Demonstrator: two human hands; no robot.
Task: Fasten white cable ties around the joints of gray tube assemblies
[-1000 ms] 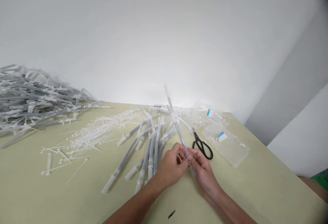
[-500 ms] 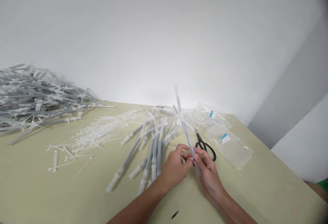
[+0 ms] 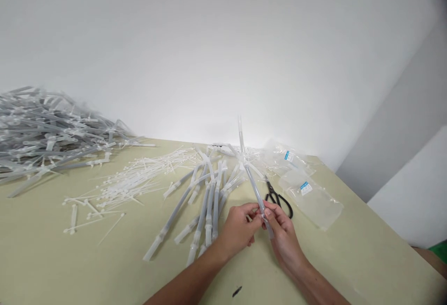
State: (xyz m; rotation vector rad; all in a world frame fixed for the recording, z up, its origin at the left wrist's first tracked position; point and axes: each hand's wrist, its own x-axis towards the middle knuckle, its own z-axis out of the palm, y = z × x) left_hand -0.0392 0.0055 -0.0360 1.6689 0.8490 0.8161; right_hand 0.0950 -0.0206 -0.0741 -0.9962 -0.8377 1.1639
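Between both hands a clear, greyish plastic tube [image 3: 256, 188] slants up and away, with a branching white joint [image 3: 245, 161] partway along it. My right hand [image 3: 283, 233] is closed round the tube near its lower end, thumb on top. From the left side my left hand [image 3: 240, 226] meets the tube at the same spot, thumb and fingers pinched together. A small white bit shows at those fingertips, too small to tell what it is. Several similar tubes [image 3: 181, 209] lie just left of my hands. Black-handled scissors [image 3: 274, 195] rest behind my right hand.
Loose white cable ties [image 3: 129, 184] are spread over the left middle of the table [image 3: 87, 267]. A large heap of tubes [image 3: 52, 132] fills the far left. Clear plastic bags [image 3: 310, 200] with blue labels lie at right. A small dark piece [image 3: 237, 291] is near the front.
The tube's upper part has shifted slightly left, and its side branch now points more to the left. Both hands keep nearly the same place and grip. The whole view has shifted slightly.
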